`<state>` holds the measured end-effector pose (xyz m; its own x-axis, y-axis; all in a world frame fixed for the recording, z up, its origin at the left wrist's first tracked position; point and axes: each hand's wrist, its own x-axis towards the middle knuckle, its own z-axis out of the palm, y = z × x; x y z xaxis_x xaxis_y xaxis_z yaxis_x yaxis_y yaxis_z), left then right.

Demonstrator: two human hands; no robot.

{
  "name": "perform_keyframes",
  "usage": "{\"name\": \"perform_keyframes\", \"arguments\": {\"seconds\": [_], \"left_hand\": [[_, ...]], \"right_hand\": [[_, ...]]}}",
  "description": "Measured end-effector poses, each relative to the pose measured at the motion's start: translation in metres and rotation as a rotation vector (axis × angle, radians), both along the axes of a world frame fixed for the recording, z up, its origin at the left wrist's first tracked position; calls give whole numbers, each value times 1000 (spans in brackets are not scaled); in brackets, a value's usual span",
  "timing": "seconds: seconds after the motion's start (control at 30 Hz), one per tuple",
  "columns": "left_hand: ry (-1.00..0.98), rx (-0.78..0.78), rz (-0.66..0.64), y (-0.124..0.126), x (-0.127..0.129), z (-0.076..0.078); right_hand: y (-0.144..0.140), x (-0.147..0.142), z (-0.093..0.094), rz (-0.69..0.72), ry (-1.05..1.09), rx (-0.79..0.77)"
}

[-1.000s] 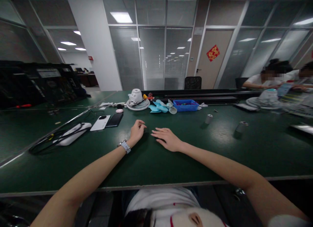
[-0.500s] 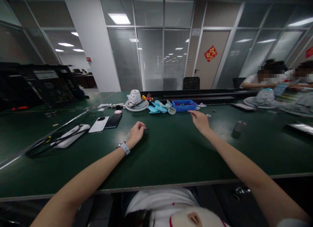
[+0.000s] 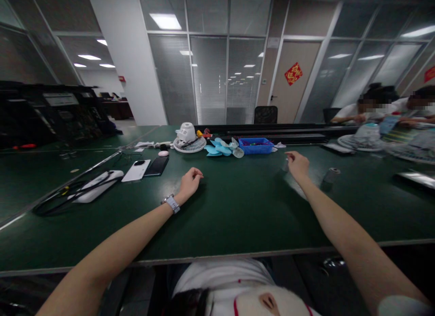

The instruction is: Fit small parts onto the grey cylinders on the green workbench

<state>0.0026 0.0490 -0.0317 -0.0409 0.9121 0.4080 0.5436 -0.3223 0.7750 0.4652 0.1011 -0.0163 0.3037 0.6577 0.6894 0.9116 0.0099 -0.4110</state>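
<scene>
My left hand (image 3: 189, 183) rests on the green table with its fingers curled in, and nothing shows in it. My right hand (image 3: 299, 166) is over the right part of the table, thumb and forefinger brought together. At those fingertips is a small grey cylinder (image 3: 285, 165), partly hidden and blurred; what exactly the fingers pinch is too small to make out. To the right of this hand a metal cylinder (image 3: 331, 175) stands on the table. Beyond my hands lie light-blue fan blades (image 3: 219, 148) and a blue tray (image 3: 256, 148) with small parts in it.
A white fan housing (image 3: 186, 133) sits on a round grille (image 3: 190, 146) at the back. On the left are a white phone (image 3: 136, 171), a dark phone (image 3: 157, 166) and a white device with black cables (image 3: 98, 187). Two people (image 3: 356, 114) sit at the far right.
My right hand has moved to the right, from in front of the blue tray to the small grey cylinder. My left hand has stayed in place.
</scene>
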Motion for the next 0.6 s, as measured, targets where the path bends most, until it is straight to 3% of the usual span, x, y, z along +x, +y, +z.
{"name": "perform_keyframes", "arguments": {"seconds": [0.13, 0.33, 0.6], "left_hand": [[4, 10, 3, 0, 1, 0], [13, -3, 0, -3, 1, 2], [22, -11, -4, -3, 1, 2]], "right_hand": [[0, -1, 2, -9, -16, -30], [-2, -6, 5, -143, -8, -43], [-5, -11, 4, -129, -42, -85]]}}
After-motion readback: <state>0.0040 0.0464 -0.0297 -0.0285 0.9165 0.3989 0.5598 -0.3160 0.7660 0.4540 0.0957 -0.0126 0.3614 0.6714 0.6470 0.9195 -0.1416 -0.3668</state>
